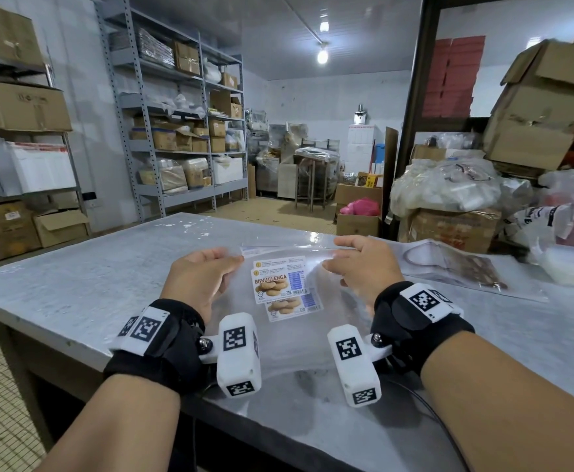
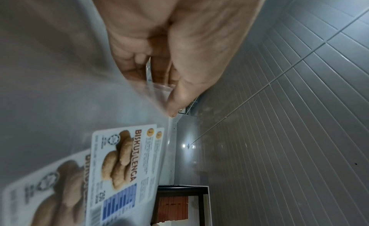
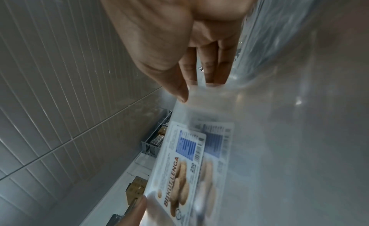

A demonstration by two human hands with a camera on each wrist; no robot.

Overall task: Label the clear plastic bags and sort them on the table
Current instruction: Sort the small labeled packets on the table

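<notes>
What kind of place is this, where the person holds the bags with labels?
Probably a storeroom of a small food business. Grey metal shelving holds brown cardboard boxes, bulging plastic sacks are piled at the right, and the clear plastic bags over the grey table carry biscuit labels.

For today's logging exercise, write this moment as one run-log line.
left hand: pinches bag edge | right hand: pinches opposite edge | clear bag: held above table | Biskut Lenga labels: two, overlapping
</notes>
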